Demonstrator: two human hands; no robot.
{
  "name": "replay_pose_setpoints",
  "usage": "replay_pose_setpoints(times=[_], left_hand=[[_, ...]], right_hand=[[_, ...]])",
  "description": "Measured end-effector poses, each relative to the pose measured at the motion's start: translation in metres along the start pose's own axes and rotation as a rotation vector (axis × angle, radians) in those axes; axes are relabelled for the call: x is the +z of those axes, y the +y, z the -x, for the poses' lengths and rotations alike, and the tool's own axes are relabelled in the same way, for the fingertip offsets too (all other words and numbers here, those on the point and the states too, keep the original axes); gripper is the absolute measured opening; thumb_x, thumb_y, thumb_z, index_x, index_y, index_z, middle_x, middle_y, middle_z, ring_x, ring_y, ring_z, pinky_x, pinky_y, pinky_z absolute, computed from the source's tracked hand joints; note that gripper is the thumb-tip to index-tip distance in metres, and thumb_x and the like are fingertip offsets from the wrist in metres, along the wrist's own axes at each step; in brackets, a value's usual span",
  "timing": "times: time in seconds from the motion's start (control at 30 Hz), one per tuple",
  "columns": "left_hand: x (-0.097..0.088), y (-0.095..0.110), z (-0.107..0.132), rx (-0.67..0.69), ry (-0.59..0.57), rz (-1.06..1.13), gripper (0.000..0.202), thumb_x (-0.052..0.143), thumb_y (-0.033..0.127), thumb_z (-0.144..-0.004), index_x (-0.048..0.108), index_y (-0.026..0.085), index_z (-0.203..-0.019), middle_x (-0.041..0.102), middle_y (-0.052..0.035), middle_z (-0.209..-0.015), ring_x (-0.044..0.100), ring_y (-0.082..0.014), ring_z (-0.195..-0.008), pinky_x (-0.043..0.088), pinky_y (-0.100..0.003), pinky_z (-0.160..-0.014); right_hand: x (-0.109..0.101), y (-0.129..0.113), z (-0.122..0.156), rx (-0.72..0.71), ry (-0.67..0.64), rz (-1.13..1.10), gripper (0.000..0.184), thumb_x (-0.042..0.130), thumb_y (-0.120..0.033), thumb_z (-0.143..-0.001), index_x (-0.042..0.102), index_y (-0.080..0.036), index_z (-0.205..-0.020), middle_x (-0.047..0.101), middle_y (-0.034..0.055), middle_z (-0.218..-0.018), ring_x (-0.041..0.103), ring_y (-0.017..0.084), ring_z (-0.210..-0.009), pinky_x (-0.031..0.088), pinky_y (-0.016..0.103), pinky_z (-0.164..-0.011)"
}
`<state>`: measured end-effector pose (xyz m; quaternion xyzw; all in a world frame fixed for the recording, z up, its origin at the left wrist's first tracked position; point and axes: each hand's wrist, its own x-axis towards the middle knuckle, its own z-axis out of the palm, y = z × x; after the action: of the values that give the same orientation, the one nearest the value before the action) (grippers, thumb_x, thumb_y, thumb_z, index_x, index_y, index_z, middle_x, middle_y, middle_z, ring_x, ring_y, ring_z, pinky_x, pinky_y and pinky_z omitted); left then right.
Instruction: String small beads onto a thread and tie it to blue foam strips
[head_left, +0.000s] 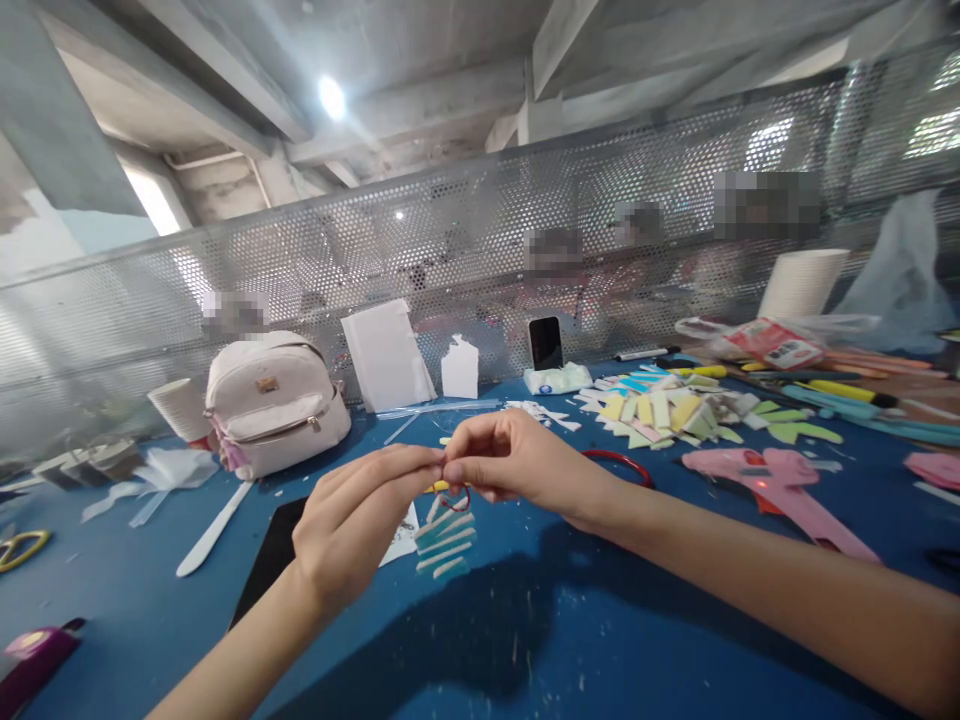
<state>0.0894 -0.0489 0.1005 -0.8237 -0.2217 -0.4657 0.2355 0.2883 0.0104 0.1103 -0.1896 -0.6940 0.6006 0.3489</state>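
Observation:
My left hand [349,515] and my right hand [502,455] meet at the fingertips above the middle of the table. Both are closed in a pinch on a thin red cord [468,500], which hangs in a small loop below the fingers. My left thumb is hidden. Under the hands lies a row of pale, narrow strips [450,545], next to a white sheet [403,538] partly covered by my left hand. Behind my right wrist, a red curved cord [626,460] rests on the table; whether it joins the held one is hidden. A small yellow piece [440,486] shows beneath the fingertips.
A pink glue gun [780,485] lies right of my forearm, near a pile of cut foam pieces [667,410]. A phone [545,343] stands on a tissue pack [557,378]. Left are a backpack [274,400], a white knife [215,530] and a black sheet [270,560]. Perforated metal screens the back.

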Motion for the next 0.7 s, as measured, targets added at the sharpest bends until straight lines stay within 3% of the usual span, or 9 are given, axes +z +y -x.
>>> replay_pose_setpoints(times=[0.17,0.43,0.7], left_hand=[[0.001,0.001,-0.0024,-0.019,0.011,0.033,0.019,0.062,-0.005,-0.085,0.074,0.007,-0.093,0.075,-0.0102,-0.095,0.07,-0.013,-0.086,0.055,-0.02,-0.084],[0.0002,0.0018,-0.0047,-0.048,0.032,-0.021,0.023,0.061,-0.006,-0.084,0.076,0.012,-0.086,0.071,-0.0081,-0.089,0.07,-0.0128,-0.072,0.057,-0.022,-0.068],[0.0011,-0.0022,-0.0032,-0.038,0.033,0.091,0.022,0.067,-0.01,-0.077,0.066,0.009,-0.09,0.072,-0.0089,-0.084,0.071,-0.0161,-0.078,0.058,-0.024,-0.072]], right_hand=[[-0.0011,0.0006,-0.0023,-0.087,0.037,0.028,0.021,0.08,-0.033,-0.073,0.074,-0.014,-0.075,0.067,0.0012,-0.064,0.05,0.007,-0.051,0.039,0.018,-0.045],[-0.0014,-0.0005,-0.0018,-0.09,0.041,0.05,0.01,0.076,-0.024,-0.077,0.075,-0.014,-0.075,0.068,0.0018,-0.065,0.054,0.007,-0.053,0.041,0.016,-0.045],[-0.0009,-0.0018,-0.0023,-0.114,0.027,0.07,0.023,0.078,-0.035,-0.076,0.072,-0.013,-0.074,0.066,0.0009,-0.065,0.049,0.006,-0.05,0.039,0.017,-0.044]])
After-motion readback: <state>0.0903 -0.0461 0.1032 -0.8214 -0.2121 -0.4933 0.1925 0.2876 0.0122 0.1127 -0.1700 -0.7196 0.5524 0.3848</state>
